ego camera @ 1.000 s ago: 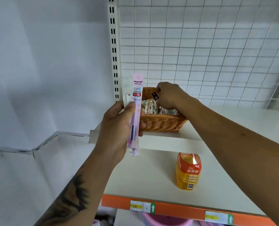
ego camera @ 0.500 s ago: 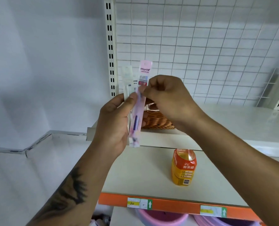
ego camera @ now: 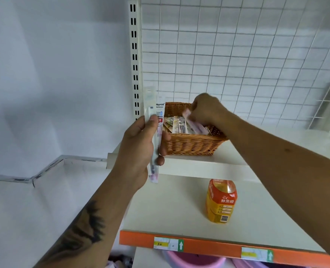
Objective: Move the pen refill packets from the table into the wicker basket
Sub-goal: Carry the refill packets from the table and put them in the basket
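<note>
Over the wicker basket [ego camera: 191, 144] at the left end of the upper shelf [ego camera: 227, 161], the right hand [ego camera: 208, 111] has carried across a pink refill packet [ego camera: 194, 123] pinched from the other hand and lowers it in. The left hand [ego camera: 139, 146] still grips the remaining packets [ego camera: 156, 132] upright beside the basket, so more transfers remain.

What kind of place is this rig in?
Most likely a small shop or a mock-up of one: tiered white shelves with price tags on an orange edge strip, a slotted upright and wire grid back panel, plus a bottled orange drink on the shelf.
</note>
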A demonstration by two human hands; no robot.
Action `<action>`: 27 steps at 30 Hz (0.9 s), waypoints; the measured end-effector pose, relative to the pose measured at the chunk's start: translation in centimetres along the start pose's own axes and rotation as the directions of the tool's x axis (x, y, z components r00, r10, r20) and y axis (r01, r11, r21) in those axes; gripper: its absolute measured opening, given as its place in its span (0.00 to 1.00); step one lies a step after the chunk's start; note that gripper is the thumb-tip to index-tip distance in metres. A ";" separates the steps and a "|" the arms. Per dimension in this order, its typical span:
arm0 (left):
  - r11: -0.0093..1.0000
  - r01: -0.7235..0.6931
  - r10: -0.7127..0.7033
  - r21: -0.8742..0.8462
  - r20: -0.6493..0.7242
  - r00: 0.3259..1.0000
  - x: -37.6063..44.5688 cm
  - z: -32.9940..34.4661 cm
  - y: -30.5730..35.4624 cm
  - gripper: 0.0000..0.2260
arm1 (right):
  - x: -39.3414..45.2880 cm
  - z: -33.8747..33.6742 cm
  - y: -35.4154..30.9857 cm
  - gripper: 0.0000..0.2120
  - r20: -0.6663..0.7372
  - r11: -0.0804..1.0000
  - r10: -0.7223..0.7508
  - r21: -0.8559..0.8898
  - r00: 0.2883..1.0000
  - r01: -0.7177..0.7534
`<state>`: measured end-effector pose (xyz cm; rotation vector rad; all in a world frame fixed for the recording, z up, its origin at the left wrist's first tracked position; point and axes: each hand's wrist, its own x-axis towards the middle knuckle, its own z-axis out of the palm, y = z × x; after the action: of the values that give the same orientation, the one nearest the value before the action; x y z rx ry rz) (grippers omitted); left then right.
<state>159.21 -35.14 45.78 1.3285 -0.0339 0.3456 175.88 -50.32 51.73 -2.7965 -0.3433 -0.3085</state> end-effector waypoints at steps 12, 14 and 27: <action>0.996 0.012 -0.010 -0.092 0.025 1.000 0.7 -0.1 0.9 0.13 | -7.2 -2.9 -4.1 0.12 -0.362 0.734 -0.192 0.564 0.912 0.378; 0.993 -0.043 0.045 -0.107 0.016 0.999 0.7 0.4 0.8 0.11 | -9.2 -3.0 -4.8 0.13 -0.306 0.673 -0.234 0.634 0.923 0.381; 0.995 -0.097 0.097 0.010 -0.060 0.993 0.9 0.9 1.0 0.10 | -9.4 -2.6 -4.8 0.06 -0.283 0.634 -0.160 0.705 0.946 0.318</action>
<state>159.97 -35.55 47.13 1.3255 -0.0467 0.4683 165.26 -48.59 53.18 -1.8795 -0.6351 -0.3893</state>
